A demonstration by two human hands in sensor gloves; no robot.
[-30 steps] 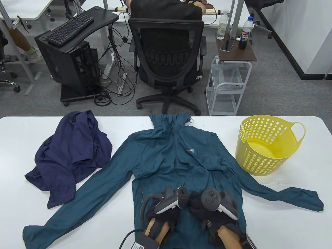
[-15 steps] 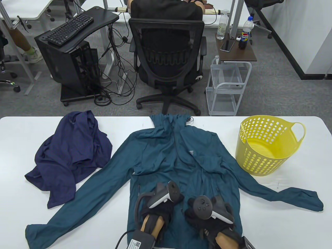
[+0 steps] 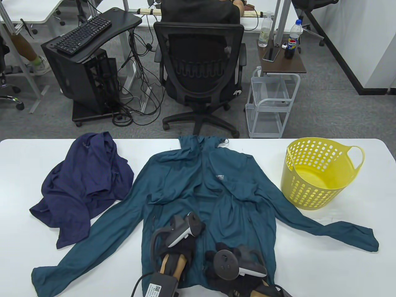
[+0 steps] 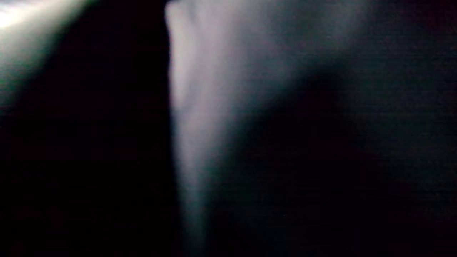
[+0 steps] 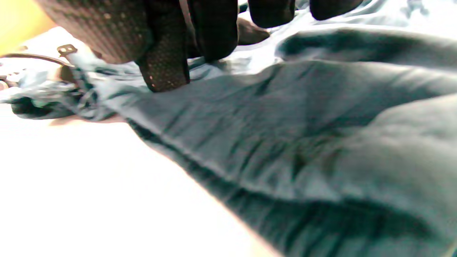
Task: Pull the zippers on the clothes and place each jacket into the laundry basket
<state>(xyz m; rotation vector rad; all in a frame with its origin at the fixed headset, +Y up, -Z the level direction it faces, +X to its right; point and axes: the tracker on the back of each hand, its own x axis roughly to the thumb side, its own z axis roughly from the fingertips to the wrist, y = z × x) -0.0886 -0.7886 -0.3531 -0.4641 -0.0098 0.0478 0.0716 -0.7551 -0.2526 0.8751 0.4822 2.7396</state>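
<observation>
Both hands rest on the teal jacket [image 3: 198, 191] hem, probably steadying the zipper; neither hand's finger posture is visible.

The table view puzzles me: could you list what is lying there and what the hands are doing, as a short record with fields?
Centre: teal zip-front jacket spread flat, sleeves out
Left side: crumpled navy blue jacket
Right side: yellow perforated plastic laundry basket, upright, nothing seen inside
Surface: white table
Left hand: on the teal jacket's lower front; fingers hidden
Right hand: at the teal jacket's hem, fingertips on the cloth
Left wrist view: dark, unreadable
</observation>
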